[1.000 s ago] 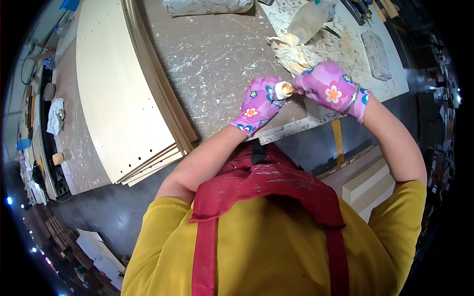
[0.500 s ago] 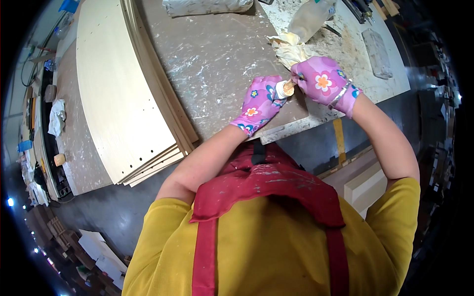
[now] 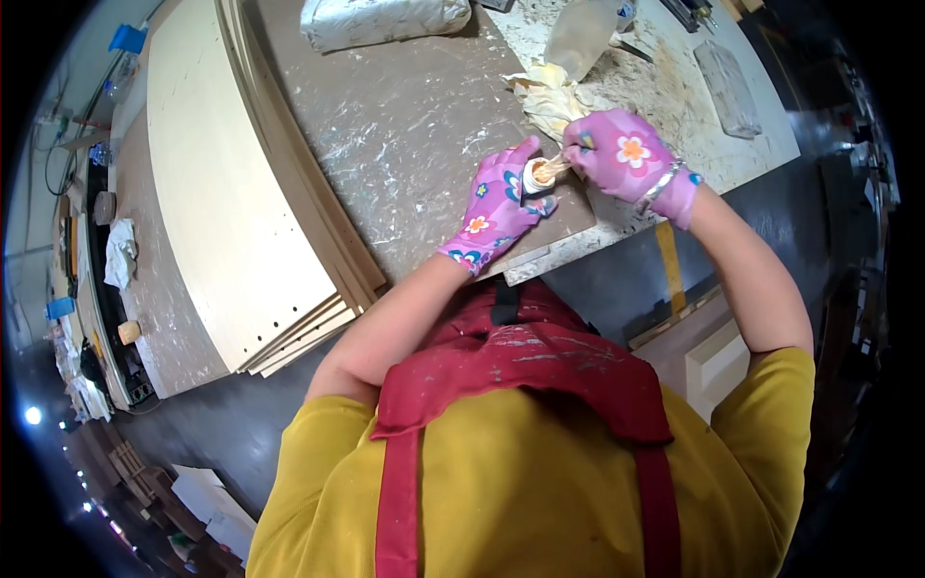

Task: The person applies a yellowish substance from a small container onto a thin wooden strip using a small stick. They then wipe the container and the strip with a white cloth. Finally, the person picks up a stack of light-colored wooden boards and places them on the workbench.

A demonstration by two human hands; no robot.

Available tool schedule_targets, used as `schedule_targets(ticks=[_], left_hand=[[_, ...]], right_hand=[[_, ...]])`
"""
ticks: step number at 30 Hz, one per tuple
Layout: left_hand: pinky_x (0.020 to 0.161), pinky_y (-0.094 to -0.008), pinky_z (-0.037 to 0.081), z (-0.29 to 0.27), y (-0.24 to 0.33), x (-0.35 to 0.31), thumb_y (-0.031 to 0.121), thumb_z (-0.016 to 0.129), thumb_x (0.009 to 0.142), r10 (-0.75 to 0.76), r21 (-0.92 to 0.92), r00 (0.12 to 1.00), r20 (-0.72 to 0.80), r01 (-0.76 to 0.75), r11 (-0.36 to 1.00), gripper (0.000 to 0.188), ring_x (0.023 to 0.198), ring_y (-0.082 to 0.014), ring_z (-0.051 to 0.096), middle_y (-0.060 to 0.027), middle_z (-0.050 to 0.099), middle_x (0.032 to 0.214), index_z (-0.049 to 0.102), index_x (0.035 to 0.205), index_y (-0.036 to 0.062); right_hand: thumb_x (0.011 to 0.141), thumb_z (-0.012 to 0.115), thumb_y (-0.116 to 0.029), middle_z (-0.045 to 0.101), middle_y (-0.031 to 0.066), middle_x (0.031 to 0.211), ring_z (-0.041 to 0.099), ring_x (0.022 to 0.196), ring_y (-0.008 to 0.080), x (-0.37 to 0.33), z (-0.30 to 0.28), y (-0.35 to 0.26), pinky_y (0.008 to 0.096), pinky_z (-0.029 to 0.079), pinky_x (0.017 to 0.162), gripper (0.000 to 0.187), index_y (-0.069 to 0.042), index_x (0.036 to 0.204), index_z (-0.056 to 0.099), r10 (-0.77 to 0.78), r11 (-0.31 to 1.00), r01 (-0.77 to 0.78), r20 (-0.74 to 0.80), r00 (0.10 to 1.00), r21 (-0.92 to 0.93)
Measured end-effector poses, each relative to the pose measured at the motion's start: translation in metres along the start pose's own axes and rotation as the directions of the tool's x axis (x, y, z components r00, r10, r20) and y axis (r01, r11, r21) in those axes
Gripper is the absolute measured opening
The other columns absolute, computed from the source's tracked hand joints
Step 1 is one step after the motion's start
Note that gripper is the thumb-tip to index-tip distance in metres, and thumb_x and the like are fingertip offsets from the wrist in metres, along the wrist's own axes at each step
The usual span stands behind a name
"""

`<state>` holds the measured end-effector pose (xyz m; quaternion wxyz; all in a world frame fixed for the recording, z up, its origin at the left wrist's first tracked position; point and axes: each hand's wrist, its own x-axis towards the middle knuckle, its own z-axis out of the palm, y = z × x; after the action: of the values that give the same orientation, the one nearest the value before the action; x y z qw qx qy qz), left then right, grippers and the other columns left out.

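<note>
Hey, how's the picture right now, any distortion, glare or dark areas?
Head view: the fisheye seems to bow the pale panels, and the corners go black; head view: a lamp flares at the left rim, while the right rim falls dark; head view: left hand and right hand look fairly sharp, well lit.

No text, label, brand, number or sign can be read. Taking the cloudy bottle as landmark: 1 small blue-and-white patch at its right edge is too small to make out as print, and the white wrapped bundle to its left shows nothing legible.
</note>
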<state>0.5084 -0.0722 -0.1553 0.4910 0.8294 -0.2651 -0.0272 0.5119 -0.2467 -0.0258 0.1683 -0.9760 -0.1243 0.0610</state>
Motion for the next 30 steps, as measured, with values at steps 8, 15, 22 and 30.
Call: schedule_targets(ticks=[8,15,22,30], left_hand=[[0.1,-0.0417,0.035,-0.001,-0.008,-0.003,0.028,0.073,0.076,-0.043,-0.02,0.997,0.058,0.044,0.999,0.06,0.115,-0.0344,0.044,-0.0158,0.054,0.12,0.05,0.129,0.0107],[0.099,-0.0413,0.037,0.004,-0.01,-0.006,0.027,0.072,0.077,0.032,0.0,0.998,0.049,-0.032,0.999,0.059,0.114,-0.0333,0.045,-0.0151,0.054,0.118,0.05,0.129,0.0104],[0.099,-0.0414,0.036,0.004,-0.012,-0.006,0.027,0.072,0.077,0.051,0.018,0.998,0.032,-0.051,0.999,0.059,0.114,-0.0332,0.045,-0.0142,0.055,0.117,0.05,0.129,0.0109],[0.102,-0.0414,0.033,0.001,-0.008,-0.008,0.025,0.071,0.078,-0.003,-0.041,0.998,0.065,0.005,0.999,0.057,0.117,-0.0342,0.042,-0.0137,0.054,0.121,0.05,0.129,0.0112]], right_hand=[[0.081,0.06,-0.023,0.061,0.0149,0.072,0.061,0.073,0.0326,0.01,-0.022,-0.008,0.0401,0.049,0.068,0.016,-0.007,0.082,0.064,0.186,0.973,-0.208,0.201,0.962,0.097],[0.081,0.059,-0.026,0.06,0.0159,0.071,0.06,0.071,0.033,-0.003,0.008,0.011,0.0408,0.047,0.067,0.021,-0.005,0.078,0.062,-0.021,0.998,0.023,-0.03,0.999,0.064],[0.082,0.06,-0.025,0.063,0.0163,0.077,0.061,0.075,0.0358,-0.017,-0.007,0.002,0.0447,0.048,0.069,0.017,-0.011,0.087,0.067,0.072,0.995,-0.074,0.029,0.997,0.073],[0.074,0.059,-0.012,0.054,0.0041,0.068,0.058,0.06,0.0247,-0.044,0.012,0.0,0.0397,0.044,0.054,0.037,-0.013,0.111,0.059,-0.409,0.865,0.401,0.039,0.912,-0.302]])
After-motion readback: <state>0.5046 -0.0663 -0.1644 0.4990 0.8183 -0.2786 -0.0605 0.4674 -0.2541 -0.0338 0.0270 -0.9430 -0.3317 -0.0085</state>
